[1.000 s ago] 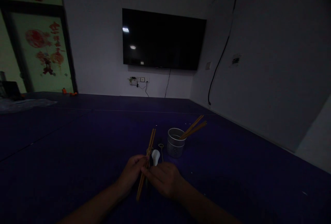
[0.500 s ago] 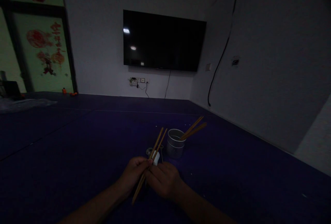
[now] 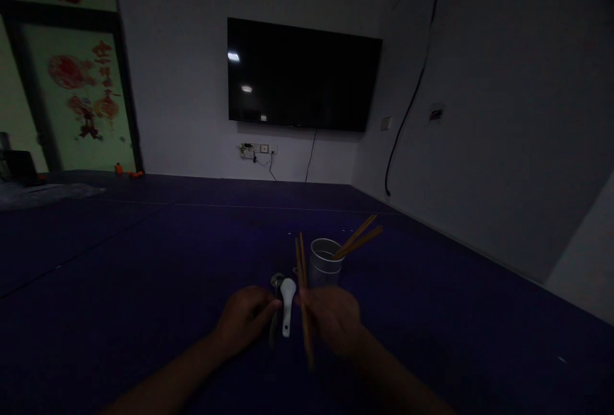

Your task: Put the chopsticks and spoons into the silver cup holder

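Note:
My right hand [image 3: 333,319] pinches a pair of wooden chopsticks [image 3: 302,261], held nearly upright in view and a little blurred. My left hand [image 3: 247,317] is low at the left, its thumb and finger slightly apart beside the handle of a metal spoon [image 3: 277,279]; whether it touches the handle is unclear. Between my hands lies a white soup spoon [image 3: 288,290] with a hole in its handle. Behind the chopsticks, another metal utensil [image 3: 295,270] is mostly hidden. Just beyond my right hand stands a grey metal cup [image 3: 326,268] with more chopsticks [image 3: 359,238] leaning in it.
A dark purple surface [image 3: 167,274] stretches to the wall, with small white specks on it. Clear plastic sheeting [image 3: 48,194] and small orange objects [image 3: 135,174] are at the far left. A television [image 3: 302,76] hangs on the wall; a black cable [image 3: 407,108] runs down at right.
The chopsticks, earlier between both hands, have moved right in my right hand alone. My left hand has let go of them. The white spoon is now uncovered; the cup stays put.

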The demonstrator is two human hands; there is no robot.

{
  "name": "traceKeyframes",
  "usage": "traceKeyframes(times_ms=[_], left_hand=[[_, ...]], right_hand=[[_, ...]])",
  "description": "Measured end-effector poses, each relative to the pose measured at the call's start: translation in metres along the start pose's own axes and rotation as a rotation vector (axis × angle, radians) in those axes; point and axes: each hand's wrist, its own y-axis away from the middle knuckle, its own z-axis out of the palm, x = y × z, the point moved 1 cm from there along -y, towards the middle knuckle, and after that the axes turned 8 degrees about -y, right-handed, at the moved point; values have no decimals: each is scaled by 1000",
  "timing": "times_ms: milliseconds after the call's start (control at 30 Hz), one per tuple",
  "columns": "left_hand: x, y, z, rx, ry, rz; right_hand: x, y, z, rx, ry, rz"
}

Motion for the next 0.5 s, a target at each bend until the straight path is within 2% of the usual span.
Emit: traceKeyframes(times_ms=[100,167,233,333,500], left_hand=[[-5,-2,-3,-6,-324,98],[-7,-3,-2,-10,-415,84],[-8,-4,0,-25,-465,71],[-9,-4,2,-49,-510,73],[-7,-3,4,-88,-544,83]], right_hand=[[14,-6,-12,122,242,165],[24,-9,-18,247,370,259],[33,-11,-23,295,368,337],[45,-11,-27,271,505,474],[57,-1,-27,260,573,559]])
